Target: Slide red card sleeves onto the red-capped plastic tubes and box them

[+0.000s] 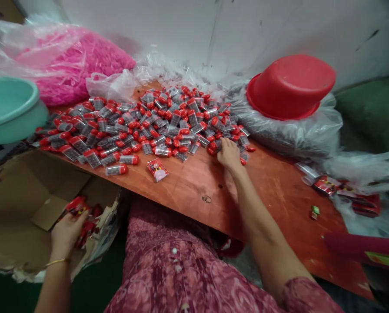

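Right hand: reached over the table, its fingers bent down among red-capped tubes at the near right edge of their heap; its fingertips were hidden, so whether it had grasped one or only touched them could not be told.
Left hand: low over the cardboard box, well apart from the right, thumb and fingers pinched on a red packet, with more red packets just below.
Tube heap: spread leftward and away from the right hand, long axes pointing every way; a front tube lay crosswise near the table edge, cap to the right, far from that hand.
Loose packet: a printed packet lay flat just in front of the heap, between the hands, nearer the right one.
Basins: an upturned red basin sat on bagged goods beyond the right hand; a teal basin stood left of the heap.
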The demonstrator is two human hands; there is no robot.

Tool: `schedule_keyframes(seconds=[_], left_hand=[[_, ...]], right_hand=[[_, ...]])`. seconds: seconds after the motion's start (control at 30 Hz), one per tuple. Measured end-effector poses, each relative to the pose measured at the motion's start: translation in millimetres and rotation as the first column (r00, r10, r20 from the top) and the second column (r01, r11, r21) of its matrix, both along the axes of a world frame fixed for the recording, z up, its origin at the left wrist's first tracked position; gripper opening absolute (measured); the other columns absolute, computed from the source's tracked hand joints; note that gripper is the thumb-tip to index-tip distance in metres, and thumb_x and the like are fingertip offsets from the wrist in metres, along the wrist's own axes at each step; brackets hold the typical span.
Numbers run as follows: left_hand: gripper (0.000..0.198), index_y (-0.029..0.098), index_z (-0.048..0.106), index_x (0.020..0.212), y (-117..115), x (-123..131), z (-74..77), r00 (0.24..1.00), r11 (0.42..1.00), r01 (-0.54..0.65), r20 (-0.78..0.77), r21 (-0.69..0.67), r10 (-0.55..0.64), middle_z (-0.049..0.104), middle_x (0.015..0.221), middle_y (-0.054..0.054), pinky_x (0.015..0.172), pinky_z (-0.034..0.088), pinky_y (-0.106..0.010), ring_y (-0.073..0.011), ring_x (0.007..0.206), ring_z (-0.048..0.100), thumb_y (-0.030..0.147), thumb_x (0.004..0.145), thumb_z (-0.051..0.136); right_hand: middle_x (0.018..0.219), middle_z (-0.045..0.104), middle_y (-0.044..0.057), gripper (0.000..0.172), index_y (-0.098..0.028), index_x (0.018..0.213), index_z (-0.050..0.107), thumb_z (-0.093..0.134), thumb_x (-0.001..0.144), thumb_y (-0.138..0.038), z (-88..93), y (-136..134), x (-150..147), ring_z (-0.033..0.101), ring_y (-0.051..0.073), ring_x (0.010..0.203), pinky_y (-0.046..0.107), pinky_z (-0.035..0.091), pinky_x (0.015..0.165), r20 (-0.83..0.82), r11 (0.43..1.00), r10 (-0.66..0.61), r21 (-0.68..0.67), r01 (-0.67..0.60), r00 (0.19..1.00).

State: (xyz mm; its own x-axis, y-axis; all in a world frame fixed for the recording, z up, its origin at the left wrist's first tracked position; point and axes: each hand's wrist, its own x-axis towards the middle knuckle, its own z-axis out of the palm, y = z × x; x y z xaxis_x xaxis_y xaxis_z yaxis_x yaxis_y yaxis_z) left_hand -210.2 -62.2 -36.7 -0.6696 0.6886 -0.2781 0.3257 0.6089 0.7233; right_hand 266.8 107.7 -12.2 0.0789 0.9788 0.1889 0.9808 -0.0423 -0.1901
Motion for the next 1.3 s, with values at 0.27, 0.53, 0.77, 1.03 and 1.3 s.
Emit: schedule_keyframes(seconds=[0.27,0.53,0.77,1.03,1.3], left_hand=[[0.03,0.02,0.063,0.097,3.7,43.2,-1.7,0.884,0.957,0.232,-0.449,0.173,-0.133,0.067,0.113,-0.009,0.094,0.044,-0.05,-0.0295,0.108,0.059,0.038,0.075,0.053],[0.047,0.012,0.054,0.124,90.9,174.0,13.5,0.432,0.555,0.832,-0.62,-0.006,-0.655,0.044,0.14,-0.017,0.108,0.026,-0.053,-0.0327,0.134,0.033,0.037,0.085,0.049],[0.031,0.019,0.066,0.108,88.1,185.1,10.4,0.366,0.533,0.845,-0.676,-0.046,-0.639,0.057,0.129,-0.011,0.107,0.026,-0.056,-0.0319,0.13,0.04,0.031,0.089,0.044],[0.027,0.024,0.068,0.104,81.6,181.7,-1.7,0.509,0.583,0.806,-0.622,0.103,-0.595,0.063,0.121,-0.008,0.107,0.024,-0.057,-0.0288,0.126,0.045,0.026,0.086,0.049],[0.04,0.018,0.056,0.122,81.9,177.3,-5.6,0.544,0.59,0.793,-0.61,0.149,-0.577,0.058,0.128,-0.012,0.108,0.026,-0.051,-0.0263,0.126,0.046,0.032,0.084,0.052]], right_hand=[[0.137,0.046,0.016,0.052,-0.013,0.13,0.043,0.039,0.078,-0.019,-34.2,-29.6,-24.9,0.047,0.031,0.114,0.047,0.035,0.093,0.045,0.982,0.188,0.026,-0.189,0.981],[0.13,0.052,0.016,0.042,-0.015,0.123,0.049,0.039,0.088,-0.037,-39.9,-76.5,-50.9,0.047,0.028,0.116,0.046,0.031,0.097,-0.052,0.944,0.321,0.093,-0.316,0.946],[0.127,0.054,0.017,0.042,-0.014,0.112,0.057,0.047,0.084,-0.045,-28.2,-87.6,-66.5,0.041,0.032,0.122,0.051,0.025,0.101,-0.036,0.936,0.254,0.259,-0.237,0.967],[0.089,0.069,0.01,0.041,-0.016,0.097,0.063,0.043,0.088,-0.05,-4.6,-85.2,-146.9,0.063,0.021,0.082,0.03,0.044,0.07,-0.328,0.977,0.164,-0.073,-0.199,0.93],[0.07,0.068,0.004,0.022,-0.021,0.075,0.065,0.051,0.085,-0.035,-11.6,-58.5,-161.6,0.063,0.02,0.07,0.027,0.04,0.057,-0.361,0.952,0.116,-0.226,-0.207,0.925]])
